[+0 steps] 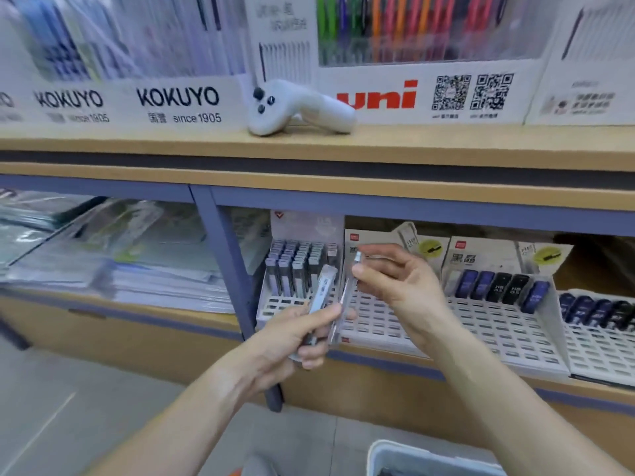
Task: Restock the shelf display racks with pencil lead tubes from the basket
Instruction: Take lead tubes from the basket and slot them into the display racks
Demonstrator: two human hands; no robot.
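Pinching 1 lead tube [349, 285] in right hand [395, 283], left hand [295, 333] gripping more tubes [318, 297]

The display racks [494, 324] were white with grid-patterned slots; tubes [288, 273] in the left one were grey, those [498, 286] further right blue and black. The controller [295, 108] was white, the shelf edge [309, 149] tan.

Basket [378, 453]: cut by bottom edge, only a pale rim corner shows; contents unreadable. Upper pen displays [426, 29]: motion-blurred, cut by top edge. Left hand [302, 333] covers the lower ends of its tubes [321, 290]; count unclear. Right hand [395, 281] hides the middle rack [374, 314] back rows. Far-right rack [604, 338]: cut by right edge. Card print: too small.
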